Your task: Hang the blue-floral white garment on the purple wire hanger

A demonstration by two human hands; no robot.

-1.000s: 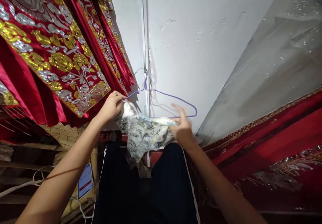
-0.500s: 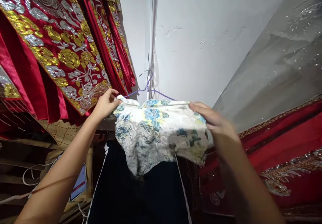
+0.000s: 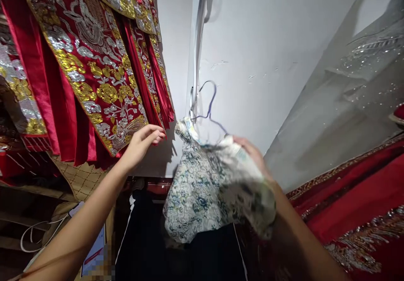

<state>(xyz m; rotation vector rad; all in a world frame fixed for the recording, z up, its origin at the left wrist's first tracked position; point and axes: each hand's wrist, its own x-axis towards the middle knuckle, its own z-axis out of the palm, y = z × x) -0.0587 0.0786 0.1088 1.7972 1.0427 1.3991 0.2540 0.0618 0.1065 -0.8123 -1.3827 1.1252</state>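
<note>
A small white garment (image 3: 202, 188) with a blue and yellow floral print hangs on a thin purple wire hanger (image 3: 208, 104) in front of me. My right hand (image 3: 252, 154) grips the garment and hanger at the right shoulder, blurred by motion. My left hand (image 3: 143, 142) is off the garment, fingers loosely curled, just beside the hem of a red robe (image 3: 94, 74) embroidered in gold and silver. My dark trousers (image 3: 151, 247) show below.
More red embroidered robes hang at the left. A white wall (image 3: 252, 53) with a vertical rail (image 3: 197, 62) is ahead. A clear plastic cover (image 3: 347, 104) lies over red fabric (image 3: 356, 196) at the right. A phone (image 3: 93, 255) and cables sit on wooden shelving low left.
My left hand has let go of the garment's left shoulder and moved left. The hanger with the garment has tilted and swung round in my right hand. The view has tipped upward.
</note>
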